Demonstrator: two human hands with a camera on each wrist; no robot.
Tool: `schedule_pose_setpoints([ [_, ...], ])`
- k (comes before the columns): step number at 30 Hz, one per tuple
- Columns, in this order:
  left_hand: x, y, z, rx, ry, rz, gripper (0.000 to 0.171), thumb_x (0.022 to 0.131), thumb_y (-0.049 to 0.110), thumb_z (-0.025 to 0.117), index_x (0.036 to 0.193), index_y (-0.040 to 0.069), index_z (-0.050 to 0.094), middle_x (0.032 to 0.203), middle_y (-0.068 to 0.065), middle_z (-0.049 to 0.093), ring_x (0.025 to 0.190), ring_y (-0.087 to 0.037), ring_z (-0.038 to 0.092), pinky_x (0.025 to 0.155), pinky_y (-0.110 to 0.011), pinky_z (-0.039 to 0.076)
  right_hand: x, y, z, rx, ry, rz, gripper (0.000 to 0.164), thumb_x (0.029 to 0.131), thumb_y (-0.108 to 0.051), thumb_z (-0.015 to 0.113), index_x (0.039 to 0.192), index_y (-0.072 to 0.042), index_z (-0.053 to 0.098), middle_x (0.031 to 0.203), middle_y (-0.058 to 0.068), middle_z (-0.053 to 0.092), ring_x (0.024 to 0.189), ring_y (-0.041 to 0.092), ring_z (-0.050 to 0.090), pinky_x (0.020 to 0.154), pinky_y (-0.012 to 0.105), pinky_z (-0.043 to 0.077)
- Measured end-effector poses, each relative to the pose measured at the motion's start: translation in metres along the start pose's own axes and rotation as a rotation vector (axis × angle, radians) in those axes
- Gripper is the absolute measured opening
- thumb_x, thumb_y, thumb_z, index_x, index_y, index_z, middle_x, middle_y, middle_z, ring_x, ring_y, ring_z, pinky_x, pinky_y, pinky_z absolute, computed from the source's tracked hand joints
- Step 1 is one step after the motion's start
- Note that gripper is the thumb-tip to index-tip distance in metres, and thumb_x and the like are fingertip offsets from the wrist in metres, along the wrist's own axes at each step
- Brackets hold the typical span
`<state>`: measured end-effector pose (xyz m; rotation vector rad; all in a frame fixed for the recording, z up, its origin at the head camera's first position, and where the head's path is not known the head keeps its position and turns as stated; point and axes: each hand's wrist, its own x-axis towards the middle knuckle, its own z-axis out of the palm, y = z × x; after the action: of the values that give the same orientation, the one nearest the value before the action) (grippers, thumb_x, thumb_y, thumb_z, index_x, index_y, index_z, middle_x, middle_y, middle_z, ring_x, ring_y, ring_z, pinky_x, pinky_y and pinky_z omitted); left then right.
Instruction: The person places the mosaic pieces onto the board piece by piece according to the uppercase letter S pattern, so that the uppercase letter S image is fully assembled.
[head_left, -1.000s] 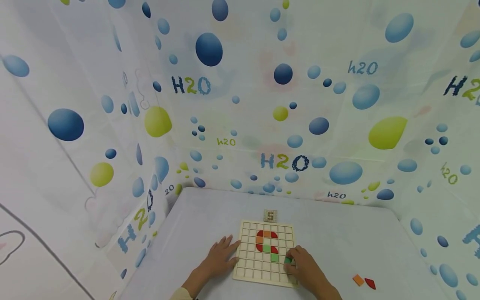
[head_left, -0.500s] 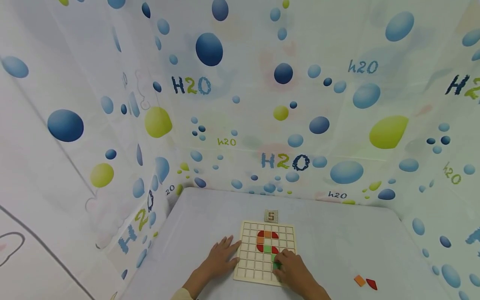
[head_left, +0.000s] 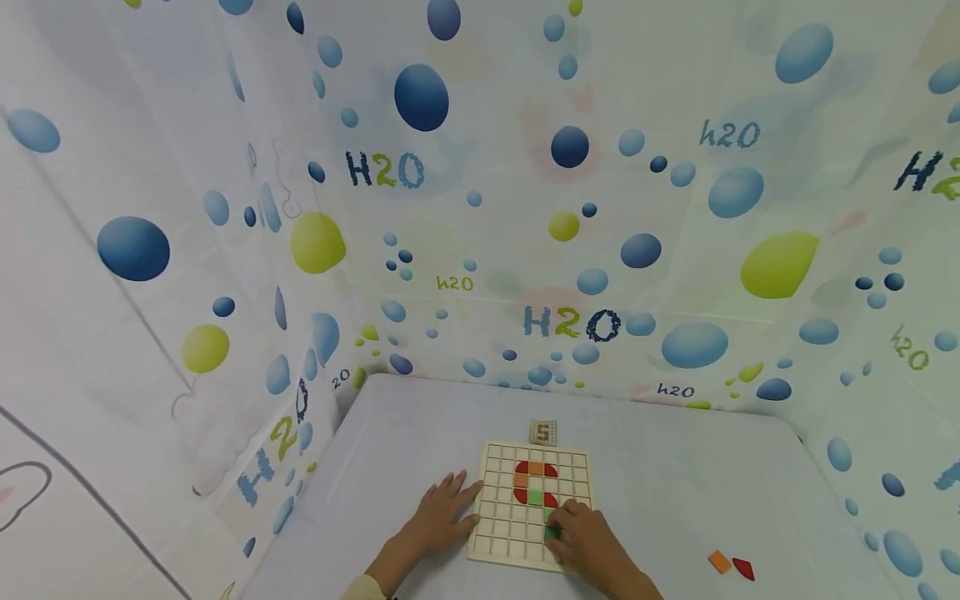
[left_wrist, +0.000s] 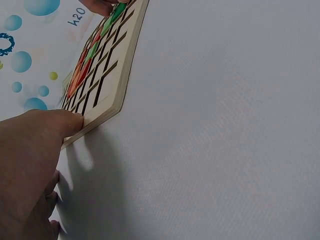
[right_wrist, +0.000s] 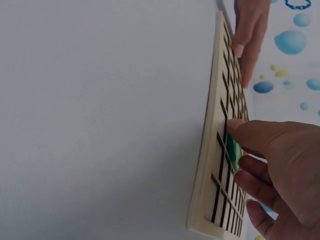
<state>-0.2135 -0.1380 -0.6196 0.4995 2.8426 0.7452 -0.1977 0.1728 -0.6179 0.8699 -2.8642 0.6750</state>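
Note:
A wooden grid board lies on the table. Red quarter-round pieces, orange squares and a light green square sit in its cells, forming a curve. My left hand rests at the board's left edge, fingers spread; in the left wrist view its thumb touches the rim. Over the lower right cells, my right hand pinches a dark green piece between thumb and fingers, at a cell below a light green square. The hand partly hides that piece and the cells beneath.
Behind the board lies a small card bearing a figure like an S or 5. To the right, a loose orange square and a red piece lie on the white tabletop. A printed curtain surrounds the table.
My right hand has moved left with the dark green piece, from the board's right side to the cell under the light green square. The last half second shows almost no movement; the left hand stays put.

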Motion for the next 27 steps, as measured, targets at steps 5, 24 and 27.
schedule_pose_setpoints([
  [5, -0.0003, -0.0004, -0.0012, 0.003, 0.001, 0.010, 0.059, 0.105, 0.039, 0.064, 0.158, 0.016, 0.051, 0.167, -0.023, 0.038, 0.155, -0.049, 0.031, 0.121, -0.073, 0.026, -0.0032, 0.0014, -0.0052, 0.013, 0.019, -0.014, 0.017, 0.089, -0.017, 0.085, 0.099, -0.022, 0.071, 0.098, -0.012, 0.064, 0.091, 0.008, 0.064, 0.072, 0.034, 0.052],
  [24, 0.0005, -0.0009, 0.0011, -0.002, -0.002, -0.003, 0.060, 0.105, 0.040, 0.062, 0.159, 0.018, 0.049, 0.168, -0.021, 0.036, 0.157, -0.047, 0.029, 0.123, -0.072, 0.024, -0.0013, 0.0006, 0.0009, 0.063, -0.019, -0.020, 0.018, 0.091, -0.006, 0.082, 0.098, -0.020, 0.072, 0.098, -0.012, 0.065, 0.091, 0.005, 0.063, 0.080, 0.030, 0.059],
  [27, 0.0001, -0.0006, 0.0016, -0.001, -0.005, -0.002, 0.059, 0.105, 0.040, 0.063, 0.159, 0.018, 0.050, 0.168, -0.021, 0.036, 0.157, -0.047, 0.029, 0.123, -0.071, 0.024, -0.0035, -0.0009, 0.0033, 0.061, -0.019, 0.004, 0.019, 0.091, -0.005, 0.081, 0.098, -0.020, 0.072, 0.099, -0.011, 0.065, 0.091, 0.006, 0.065, 0.081, 0.031, 0.059],
])
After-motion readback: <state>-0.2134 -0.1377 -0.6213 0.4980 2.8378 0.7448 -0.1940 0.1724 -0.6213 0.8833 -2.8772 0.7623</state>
